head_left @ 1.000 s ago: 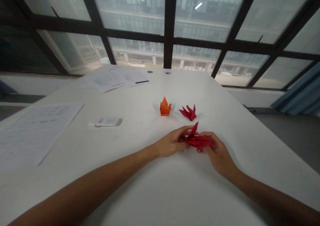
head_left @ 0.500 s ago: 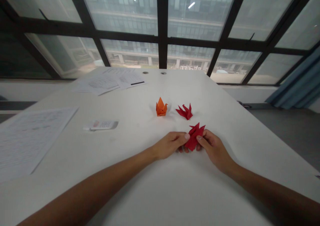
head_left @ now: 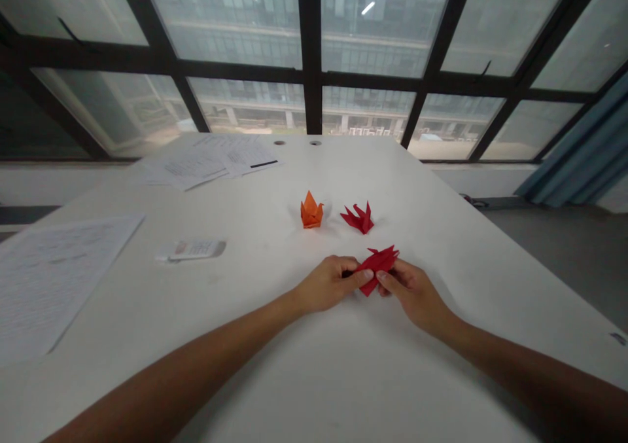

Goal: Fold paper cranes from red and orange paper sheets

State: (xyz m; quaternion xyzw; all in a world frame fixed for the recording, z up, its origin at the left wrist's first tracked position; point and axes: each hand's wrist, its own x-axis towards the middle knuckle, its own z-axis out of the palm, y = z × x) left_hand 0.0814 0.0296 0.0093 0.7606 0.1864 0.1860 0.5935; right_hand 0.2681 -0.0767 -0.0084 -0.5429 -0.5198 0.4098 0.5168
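Between my two hands is a red origami crane [head_left: 377, 264], its pointed tips facing up and to the right. My left hand [head_left: 335, 282] pinches its left side, thumb on top. From the right, my right hand [head_left: 411, 290] grips it too, with the thumb pressed near the other thumb; the fingers beneath are partly hidden. Just beyond my hands stands a second red origami crane [head_left: 360, 219] on the white table [head_left: 275, 338]. An orange origami crane [head_left: 311, 212] stands to its left. Neither of these two is touched by a hand.
Left of my hands lies a small white-and-grey packet [head_left: 196, 249]. A printed sheet [head_left: 59, 279] covers the table's left side, and more papers [head_left: 210, 160] overlap toward the back. Dark-framed windows [head_left: 312, 103] rise behind the far edge; a blue curtain [head_left: 574, 161] hangs at right.
The red crane in my hands has turned, its body now tilted more sideways, and my left thumb has slid toward my right thumb. The whole view has shifted slightly.
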